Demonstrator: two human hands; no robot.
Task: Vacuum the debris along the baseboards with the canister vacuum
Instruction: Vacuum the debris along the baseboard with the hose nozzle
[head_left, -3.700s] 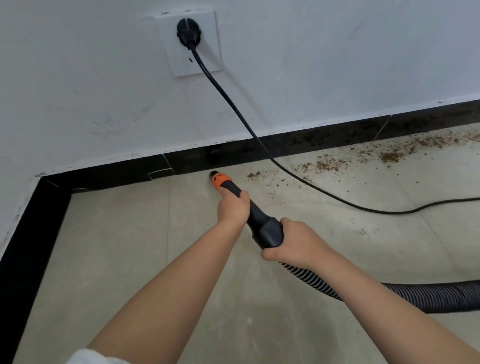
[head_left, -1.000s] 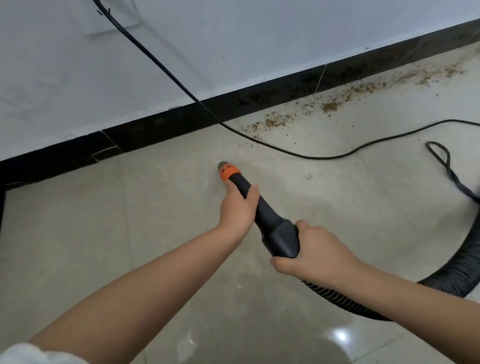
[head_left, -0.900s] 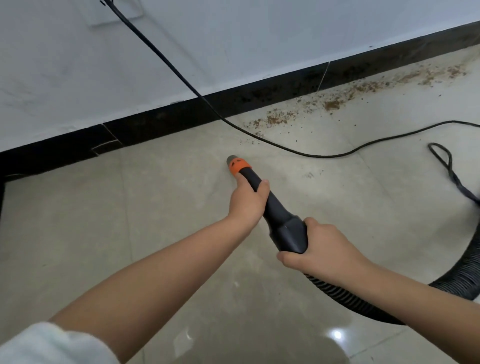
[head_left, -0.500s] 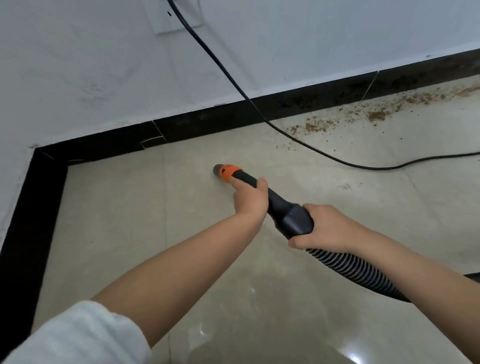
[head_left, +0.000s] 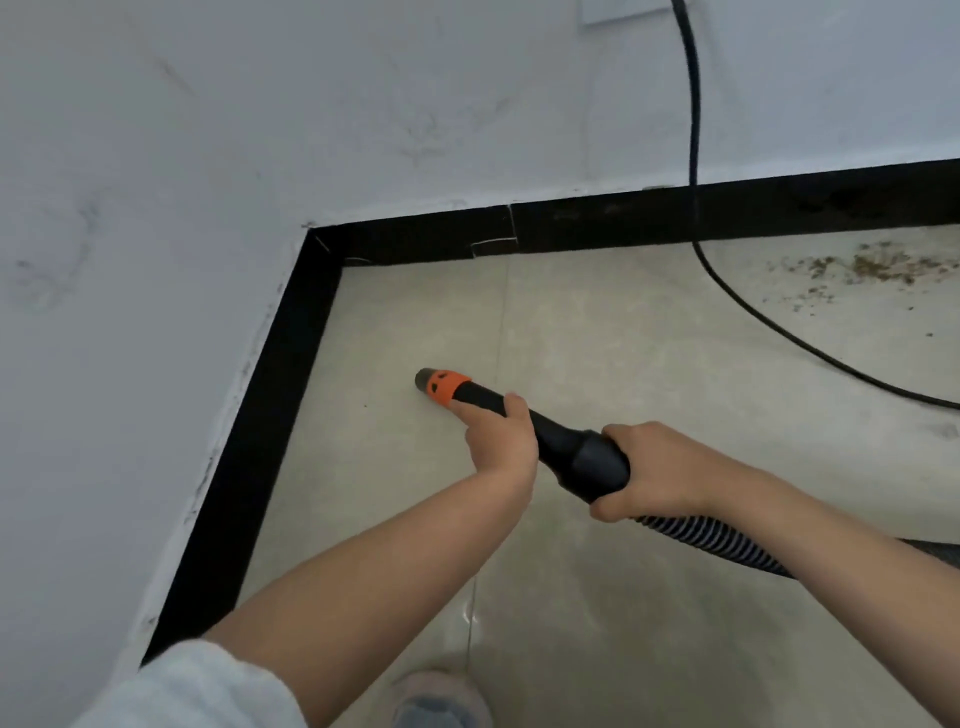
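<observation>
both hands clamped on the nozzle (head_left: 470, 396): left hand (head_left: 500, 441) forward, right hand (head_left: 654, 470) at the hose (head_left: 727, 540) cuff. debris (head_left: 878, 267) sits far right by the baseboard (head_left: 623, 221); the power cord (head_left: 727, 291) lies between and could snag.

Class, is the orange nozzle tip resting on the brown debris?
No, the orange nozzle tip sits on bare floor, well left of the brown debris.

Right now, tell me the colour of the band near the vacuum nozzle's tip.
Orange band, on the black nozzle; head view.
</observation>
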